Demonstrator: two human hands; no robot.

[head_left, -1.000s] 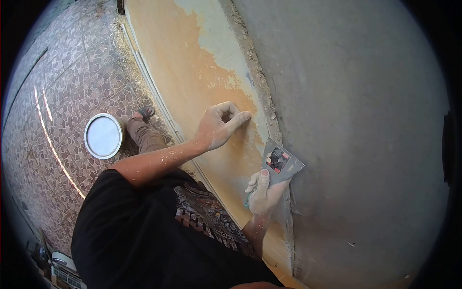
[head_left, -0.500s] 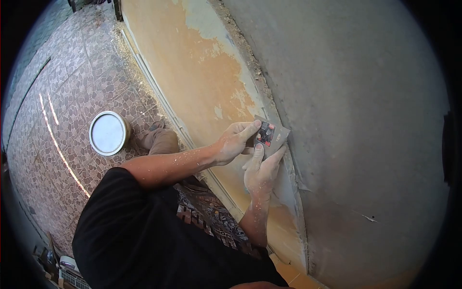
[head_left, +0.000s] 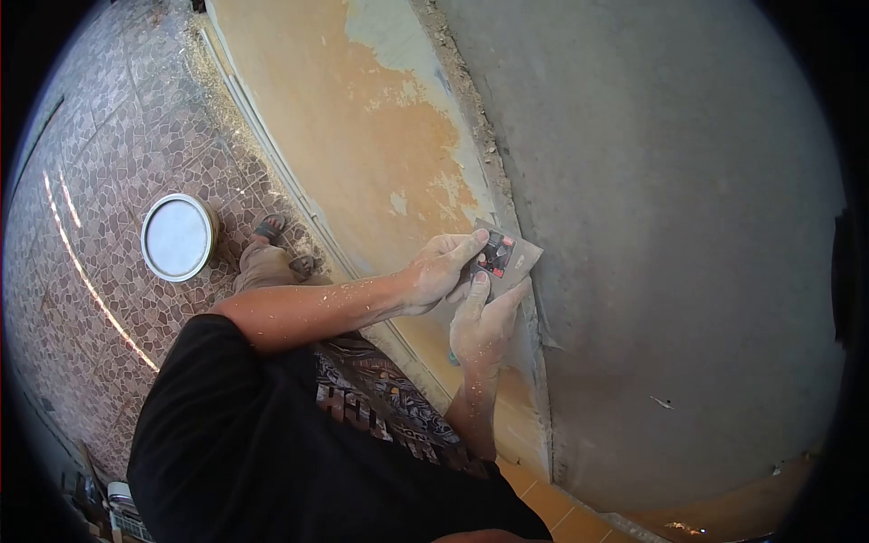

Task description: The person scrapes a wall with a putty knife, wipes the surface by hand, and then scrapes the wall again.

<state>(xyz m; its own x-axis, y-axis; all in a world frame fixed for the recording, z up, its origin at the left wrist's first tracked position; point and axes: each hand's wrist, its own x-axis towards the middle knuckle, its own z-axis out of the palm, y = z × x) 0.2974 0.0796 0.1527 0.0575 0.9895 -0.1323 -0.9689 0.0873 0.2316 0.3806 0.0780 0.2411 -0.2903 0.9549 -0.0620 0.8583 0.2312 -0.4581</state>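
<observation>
Sandpaper [head_left: 520,261] by the wall [head_left: 652,199], earlier in the right hand [head_left: 478,337] alone, is now pinched by the left hand [head_left: 433,274] too.

To the left in my view, a round pail [head_left: 177,238] with a pale, flat top stands on the floor [head_left: 100,262], which has a brown and grey stone pattern. Two bright light streaks [head_left: 69,201], one long and one short, cross the floor farther left. Pale crumbs [head_left: 206,95] lie along its edge. In the dim bottom left corner I see what may be a basket [head_left: 131,526], beside a white thing [head_left: 119,492]. Plain orange tiles [head_left: 550,509] show at the bottom.
</observation>
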